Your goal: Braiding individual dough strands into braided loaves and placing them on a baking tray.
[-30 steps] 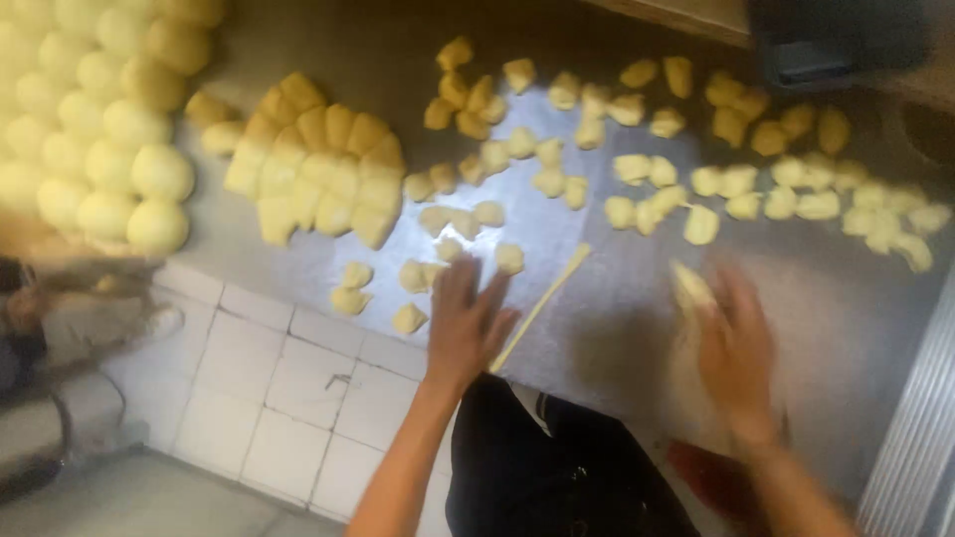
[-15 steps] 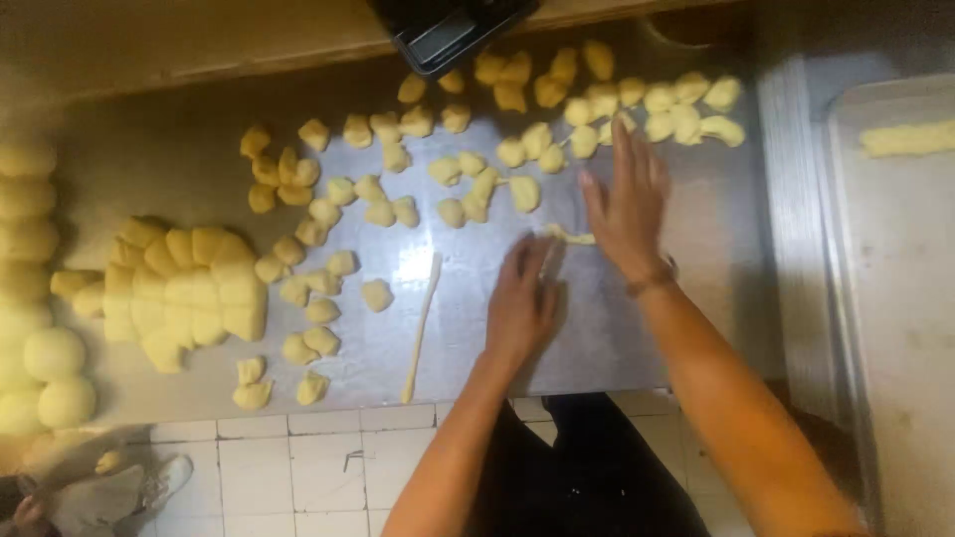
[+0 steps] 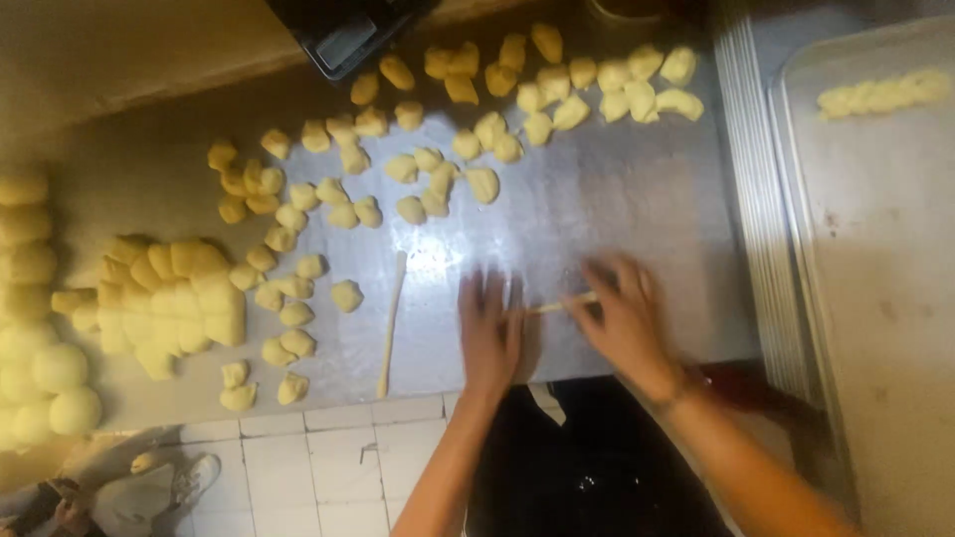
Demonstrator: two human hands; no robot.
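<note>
Both hands lie flat on the metal counter (image 3: 617,199), close to its near edge. The left hand (image 3: 489,333) is open, palm down, fingers stretched. The right hand (image 3: 622,318) is also open and flat, a little blurred. Between and under them lies a thin dough strip (image 3: 562,303); only its short middle part shows, the ends are hidden under the palms. Neither hand grips it, they only press on it.

To the left, apart from the hands, a finished dough stick (image 3: 390,323) lies on the counter. Many small dough pieces (image 3: 438,179) are spread farther back, a block of cut dough (image 3: 169,298) and round dough balls (image 3: 50,378) are at the far left. At the right is a metal tray (image 3: 885,278) with one twisted dough piece (image 3: 880,94).

In my opinion, this rolling goes well when the palms stay flat, press lightly and evenly, and slide apart toward the ends, so the strip keeps the same thickness and does not tear
</note>
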